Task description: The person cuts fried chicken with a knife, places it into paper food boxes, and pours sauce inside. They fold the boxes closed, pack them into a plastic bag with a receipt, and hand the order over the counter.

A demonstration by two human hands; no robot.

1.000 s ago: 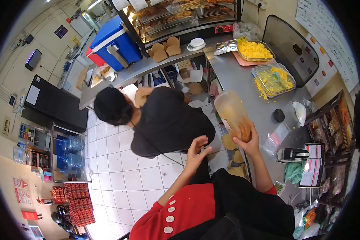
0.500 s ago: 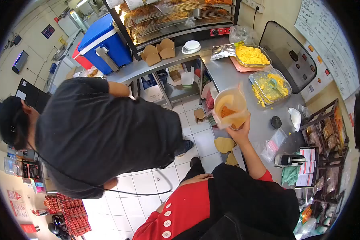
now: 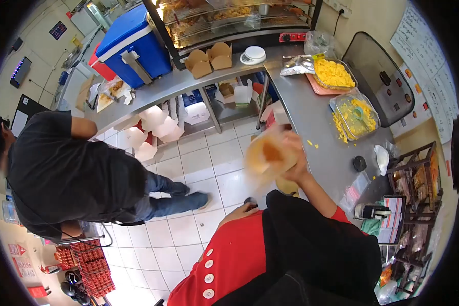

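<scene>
The wearer's red shirt (image 3: 234,255), with a line of white buttons, and black garment (image 3: 316,239) occupy the near foreground; the left hand (image 3: 239,213) lies against the shirt front at the near centre, its fingers too indistinct to read, so whether it is open or closed cannot be told.

The right hand (image 3: 297,166) is closed around the right side of a translucent container (image 3: 266,157), which is blurred and held in the air over the tiled floor (image 3: 229,176), just left of the metal counter (image 3: 313,109); orange-brown matter shows within the container.

On the near right stands a lit tablet (image 3: 392,219); beyond it on the counter are a small black object (image 3: 359,163) and a white item (image 3: 381,159), close together; farther on, a clear tray (image 3: 364,131) holds yellow food remnants, with crumbs on the surface to its left; beyond that, a second tray (image 3: 339,88) is heaped with yellow food, a silver packet (image 3: 298,65) beside it.

A second person (image 3: 76,168) in a dark shirt is at the left; along the far counter sit a white scale (image 3: 253,55), two open brown boxes (image 3: 199,64) and a blue cooler (image 3: 127,48); a display case (image 3: 250,41) stands behind.
</scene>
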